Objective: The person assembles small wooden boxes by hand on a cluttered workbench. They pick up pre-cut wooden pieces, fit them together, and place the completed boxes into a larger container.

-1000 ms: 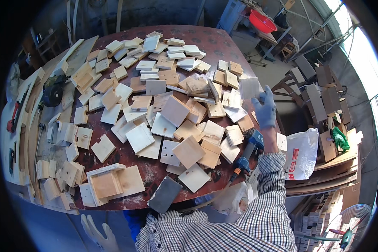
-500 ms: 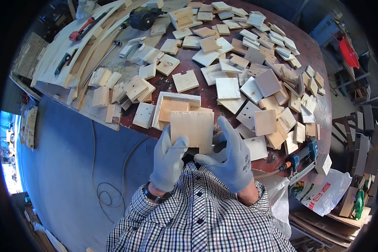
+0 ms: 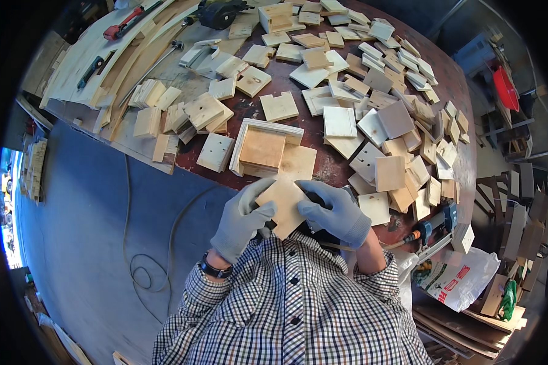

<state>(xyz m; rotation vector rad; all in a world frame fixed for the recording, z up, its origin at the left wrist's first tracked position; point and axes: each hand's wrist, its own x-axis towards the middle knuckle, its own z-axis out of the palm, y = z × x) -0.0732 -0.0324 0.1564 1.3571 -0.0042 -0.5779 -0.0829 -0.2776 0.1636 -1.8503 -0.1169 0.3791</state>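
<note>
Just off the table's (image 3: 333,170) near edge, a flat, pale wood piece (image 3: 284,205) sits between two soft grey gloves. The left hand (image 3: 243,218) grips its left side, and the right hand (image 3: 338,213) grips its right. On the table's near edge, a boxy wood frame (image 3: 236,148) has a flat tan piece inside. Square wood blocks (image 3: 338,123) lie behind. Past the table's right side is a round red bowl (image 3: 505,89); I can't see inside.
</note>
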